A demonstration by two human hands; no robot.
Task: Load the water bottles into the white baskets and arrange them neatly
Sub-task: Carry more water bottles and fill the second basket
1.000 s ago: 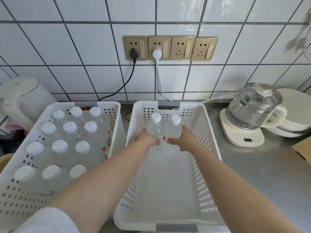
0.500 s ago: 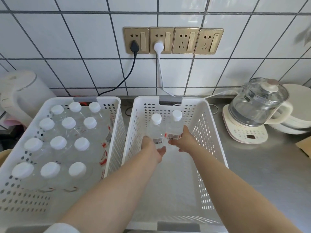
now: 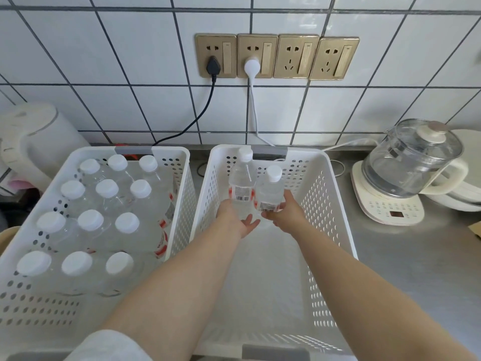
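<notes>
Two white baskets stand side by side on the steel counter. The left basket (image 3: 179,194) is filled with several clear water bottles (image 3: 106,190) with white caps, standing in rows. In the right basket (image 3: 335,204), two bottles stand at the far end. My left hand (image 3: 235,221) lies just in front of the left bottle (image 3: 241,179), fingers relaxed and off it. My right hand (image 3: 287,213) grips the lower part of the right bottle (image 3: 270,192), which leans slightly against the other one.
A glass kettle (image 3: 408,162) on a cream base stands right of the baskets, with a white pot (image 3: 468,178) behind it. A white appliance (image 3: 33,142) sits at the far left. Black and white cords hang from gold wall sockets (image 3: 276,57) behind the baskets.
My left hand has let go of its bottle and drawn back a little. My right hand still holds the other bottle, now lower at the basket's far end.
</notes>
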